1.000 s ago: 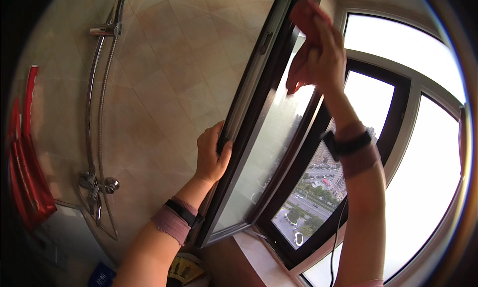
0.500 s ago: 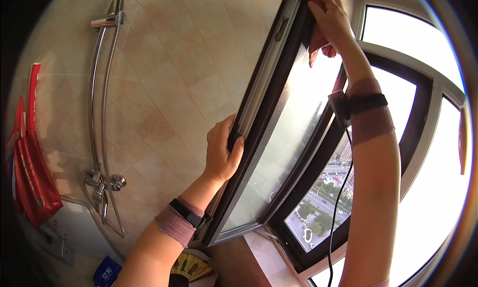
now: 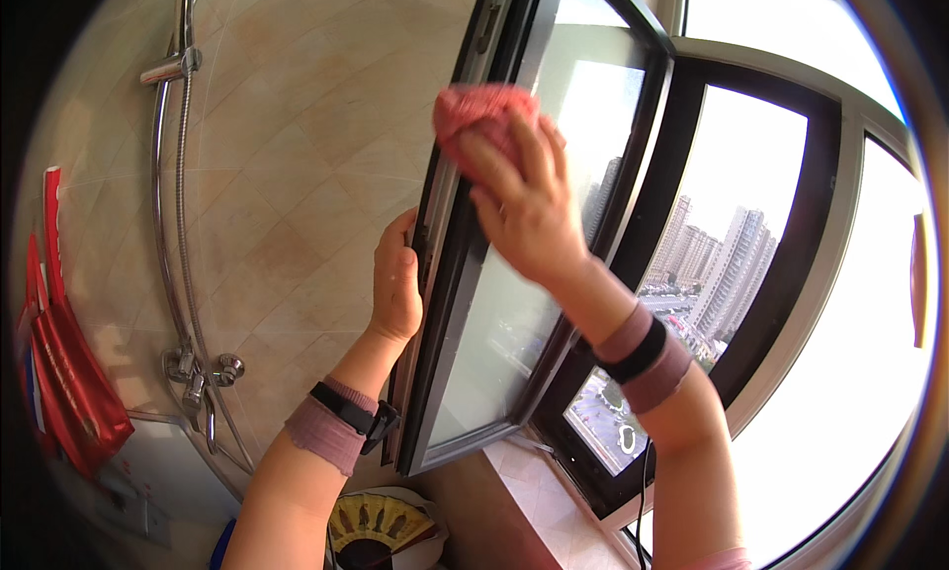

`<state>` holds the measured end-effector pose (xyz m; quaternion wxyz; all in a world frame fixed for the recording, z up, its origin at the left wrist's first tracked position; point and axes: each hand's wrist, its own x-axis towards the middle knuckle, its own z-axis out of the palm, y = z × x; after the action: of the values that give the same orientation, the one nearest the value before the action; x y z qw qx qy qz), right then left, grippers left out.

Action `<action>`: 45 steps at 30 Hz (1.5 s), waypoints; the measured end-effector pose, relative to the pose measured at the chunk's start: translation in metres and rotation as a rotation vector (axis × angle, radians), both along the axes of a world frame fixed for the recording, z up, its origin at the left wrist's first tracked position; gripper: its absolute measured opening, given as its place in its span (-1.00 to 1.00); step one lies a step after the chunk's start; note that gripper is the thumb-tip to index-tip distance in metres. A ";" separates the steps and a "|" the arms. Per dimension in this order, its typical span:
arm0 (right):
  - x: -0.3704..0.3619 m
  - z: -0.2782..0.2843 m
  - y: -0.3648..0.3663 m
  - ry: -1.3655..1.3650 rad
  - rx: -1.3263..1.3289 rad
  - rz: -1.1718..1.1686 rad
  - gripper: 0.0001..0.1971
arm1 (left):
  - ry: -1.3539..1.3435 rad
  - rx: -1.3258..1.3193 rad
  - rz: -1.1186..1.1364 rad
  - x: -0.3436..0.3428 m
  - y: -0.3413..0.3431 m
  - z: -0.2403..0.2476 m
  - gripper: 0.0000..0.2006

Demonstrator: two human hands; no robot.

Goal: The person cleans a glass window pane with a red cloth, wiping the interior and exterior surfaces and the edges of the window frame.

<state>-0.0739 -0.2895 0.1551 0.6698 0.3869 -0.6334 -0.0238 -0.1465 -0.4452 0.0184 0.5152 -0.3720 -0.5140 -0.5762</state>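
Compared with half a second ago, the red cloth [image 3: 482, 110] is now held lower, brought down from the upper end of the open window [image 3: 494, 343] to the frame just above the left hand [image 3: 398, 288]. It is bunched under the bent fingers of the right hand [image 3: 531, 204], whose grip is closed on it. The frame's edge is clasped by the left grip, thumb in front. Pale lettering is borne by the red bag [image 3: 79, 382] at far left; its contents cannot be told.
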 end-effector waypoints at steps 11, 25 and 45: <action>0.009 -0.151 0.025 -0.248 0.076 -0.008 -0.43 | -0.168 0.015 -0.440 -0.001 0.008 -0.005 -0.02; 0.003 -0.193 0.073 -0.310 0.426 0.071 -0.35 | -0.126 -0.190 -0.275 0.014 0.006 0.004 -0.20; -0.006 0.212 0.072 0.525 -0.115 -0.186 -0.48 | -0.018 -0.117 0.036 0.005 0.008 0.000 -0.11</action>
<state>-0.0803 -0.2174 0.3668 0.8265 0.2691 -0.4716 -0.1487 -0.1417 -0.4370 0.0182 0.4984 -0.3869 -0.5579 -0.5391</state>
